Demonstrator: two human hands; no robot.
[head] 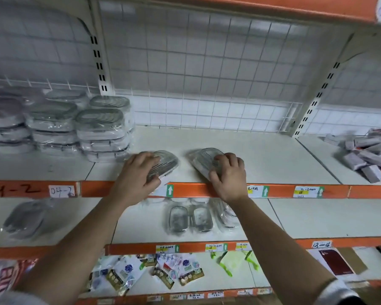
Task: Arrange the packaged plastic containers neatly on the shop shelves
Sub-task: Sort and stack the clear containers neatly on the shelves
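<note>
The left hand (139, 172) is curling its fingers over the top of a wrapped container (166, 160), with the thumb lying against its near end. It is gripping the pack as it lies flat on the middle shelf (268, 157), close to the orange front edge (196, 190). The right hand (228, 176) is gripping a second wrapped container (204, 156) the same way, fingers bent over the ribbed lid and thumb pressing the near side. This pack is also lying on the middle shelf, turned at an angle. The two packs are sitting apart, with bare shelf showing between them.

Just to the left of the left hand, stacks of wrapped containers (101, 133) are standing several high, and more stacks are running off to the left behind them. A wire grid (207, 73) is backing the shelf. Small boxes (367, 157) are lying in a loose heap at the far right. Price labels (307, 191) are sticking to the orange edge.

On the lower shelf (317, 216), under the wrists, two clear containers (178, 217) are lying side by side. Colourful packets (169, 271) are lying scattered on the shelf below that.
</note>
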